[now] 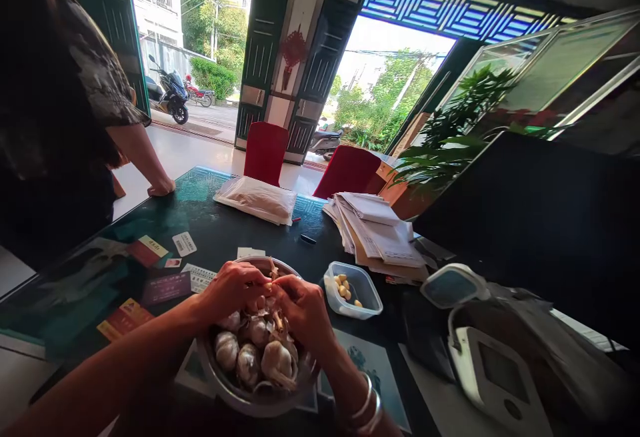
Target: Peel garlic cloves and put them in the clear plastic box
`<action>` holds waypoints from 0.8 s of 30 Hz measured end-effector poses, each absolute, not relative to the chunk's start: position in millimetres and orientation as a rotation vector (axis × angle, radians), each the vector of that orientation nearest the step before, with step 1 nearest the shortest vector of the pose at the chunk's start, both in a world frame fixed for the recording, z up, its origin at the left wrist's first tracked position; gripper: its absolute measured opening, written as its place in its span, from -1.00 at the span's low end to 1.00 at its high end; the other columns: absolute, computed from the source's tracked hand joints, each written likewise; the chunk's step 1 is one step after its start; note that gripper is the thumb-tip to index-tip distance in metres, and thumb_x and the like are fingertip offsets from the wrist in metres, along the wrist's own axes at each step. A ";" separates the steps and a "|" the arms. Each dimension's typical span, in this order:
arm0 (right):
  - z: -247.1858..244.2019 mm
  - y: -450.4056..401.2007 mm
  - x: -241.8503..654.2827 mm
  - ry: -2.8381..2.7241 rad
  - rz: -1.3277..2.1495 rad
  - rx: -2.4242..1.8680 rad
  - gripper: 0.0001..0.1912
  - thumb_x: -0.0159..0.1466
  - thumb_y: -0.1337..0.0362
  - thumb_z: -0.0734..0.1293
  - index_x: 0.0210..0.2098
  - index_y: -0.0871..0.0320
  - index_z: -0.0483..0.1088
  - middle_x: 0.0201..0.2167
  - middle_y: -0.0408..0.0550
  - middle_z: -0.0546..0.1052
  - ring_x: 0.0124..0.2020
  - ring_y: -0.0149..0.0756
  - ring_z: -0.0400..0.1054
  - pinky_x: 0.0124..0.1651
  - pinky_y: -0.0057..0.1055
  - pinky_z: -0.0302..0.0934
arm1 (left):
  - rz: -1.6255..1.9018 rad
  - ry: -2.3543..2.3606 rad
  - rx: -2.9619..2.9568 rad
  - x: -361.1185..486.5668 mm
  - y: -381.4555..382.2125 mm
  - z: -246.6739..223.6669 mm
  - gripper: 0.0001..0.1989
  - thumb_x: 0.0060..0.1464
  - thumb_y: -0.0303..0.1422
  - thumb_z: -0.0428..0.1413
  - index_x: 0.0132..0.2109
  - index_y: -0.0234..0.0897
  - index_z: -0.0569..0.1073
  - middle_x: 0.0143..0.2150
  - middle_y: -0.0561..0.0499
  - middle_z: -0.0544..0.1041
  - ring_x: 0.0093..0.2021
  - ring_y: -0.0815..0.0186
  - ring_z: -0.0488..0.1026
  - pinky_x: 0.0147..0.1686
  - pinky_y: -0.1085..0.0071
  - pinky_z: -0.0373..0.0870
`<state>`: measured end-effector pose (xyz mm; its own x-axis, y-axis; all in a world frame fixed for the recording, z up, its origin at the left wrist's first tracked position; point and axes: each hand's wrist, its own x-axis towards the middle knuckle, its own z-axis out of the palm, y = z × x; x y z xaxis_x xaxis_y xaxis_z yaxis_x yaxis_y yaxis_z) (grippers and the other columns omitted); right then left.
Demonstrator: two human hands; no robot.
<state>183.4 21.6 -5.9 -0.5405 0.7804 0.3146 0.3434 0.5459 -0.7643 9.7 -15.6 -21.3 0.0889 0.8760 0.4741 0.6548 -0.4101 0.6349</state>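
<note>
Several whole garlic bulbs (249, 363) fill a round bowl (260, 407) near the table's front edge. Over the bowl's far part, my left hand (231, 290) and my right hand (304, 307) meet at the fingertips, both pinched on a small pale garlic clove (269, 286). Silver bangles circle my right wrist. Right of the bowl, a clear plastic container (370, 300) holds several peeled cloves (343, 286).
Paper stacks (380, 230) and a wrapped packet (257, 198) lie toward the back of the table (195, 190). Cards (167, 287) are at left. A white device (500, 377) and a dark screen (530, 223) stand right. A person leans on the table's left edge.
</note>
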 end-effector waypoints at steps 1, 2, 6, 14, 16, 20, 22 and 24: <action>-6.1 21.6 183.3 -2.135 0.842 -0.900 -0.80 0.22 0.23 0.25 -0.39 0.17 0.48 -0.50 -0.09 0.52 -0.51 -0.36 0.33 -0.45 -0.50 0.16 | 1.229 1.529 2.118 9.7 -15.8 -21.5 -0.88 0.01 -0.35 0.18 -0.35 -0.28 0.59 -0.39 -0.03 0.60 -0.40 0.32 0.51 -0.33 0.47 0.37; -6.2 21.6 183.1 -2.139 0.832 -0.900 -0.80 0.22 0.23 0.25 -0.40 0.17 0.47 -0.51 -0.09 0.52 -0.51 -0.37 0.33 -0.46 -0.50 0.15 | 1.232 1.525 2.125 9.7 -16.0 -21.6 -0.89 0.01 -0.36 0.17 -0.34 -0.28 0.59 -0.39 -0.03 0.60 -0.39 0.31 0.51 -0.33 0.47 0.38; -5.6 21.4 182.8 -2.146 0.820 -0.892 -0.80 0.22 0.24 0.25 -0.43 0.17 0.45 -0.53 -0.10 0.50 -0.52 -0.38 0.31 -0.46 -0.50 0.14 | 1.250 1.487 2.143 8.9 -16.1 -22.8 -0.88 0.01 -0.37 0.17 -0.34 -0.27 0.60 -0.43 -0.03 0.60 -0.40 0.30 0.51 -0.31 0.45 0.40; -1.9 21.1 183.4 -2.078 0.992 -0.830 -0.81 0.21 0.23 0.26 -0.42 0.19 0.46 -0.58 -0.13 0.49 -0.58 -0.40 0.32 -0.48 -0.50 0.18 | 1.269 1.491 2.161 8.5 -16.2 -23.0 -0.84 0.04 -0.32 0.15 -0.32 -0.26 0.60 -0.48 -0.02 0.60 -0.44 0.32 0.51 -0.34 0.46 0.40; -3.0 21.4 182.9 -2.077 0.978 -0.847 -0.80 0.20 0.22 0.27 -0.43 0.19 0.47 -0.59 -0.13 0.49 -0.58 -0.40 0.31 -0.49 -0.51 0.17 | 1.285 1.492 2.175 8.8 -16.0 -23.5 -0.85 0.04 -0.33 0.15 -0.34 -0.26 0.60 -0.48 -0.03 0.60 -0.44 0.32 0.51 -0.33 0.46 0.41; -5.5 21.8 182.0 -2.111 0.896 -0.862 -0.81 0.19 0.24 0.27 -0.44 0.18 0.47 -0.60 -0.14 0.48 -0.58 -0.41 0.26 -0.50 -0.51 0.14 | 1.286 1.456 2.220 9.5 -16.1 -23.5 -0.85 0.03 -0.34 0.15 -0.35 -0.26 0.60 -0.46 -0.03 0.60 -0.42 0.31 0.51 -0.33 0.46 0.40; -6.1 21.7 181.7 -2.123 0.865 -0.873 -0.83 0.18 0.28 0.26 -0.44 0.18 0.47 -0.60 -0.15 0.47 -0.58 -0.42 0.25 -0.50 -0.52 0.13 | 1.273 1.425 2.252 10.0 -16.7 -22.3 -0.85 0.04 -0.34 0.14 -0.35 -0.26 0.60 -0.46 -0.02 0.60 -0.42 0.31 0.51 -0.33 0.47 0.39; -6.6 21.6 181.4 -2.135 0.841 -0.881 -0.85 0.16 0.32 0.26 -0.45 0.18 0.46 -0.60 -0.15 0.46 -0.56 -0.41 0.25 -0.49 -0.52 0.12 | 1.271 1.411 2.266 10.4 -17.4 -21.0 -0.85 0.06 -0.35 0.13 -0.35 -0.25 0.60 -0.47 0.00 0.60 -0.42 0.32 0.51 -0.32 0.47 0.38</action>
<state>181.4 21.6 -6.6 -0.5470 0.7690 0.3308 0.3366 0.5638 -0.7542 10.4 -17.4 -21.0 0.1819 0.8044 0.5655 0.6463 -0.5313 0.5478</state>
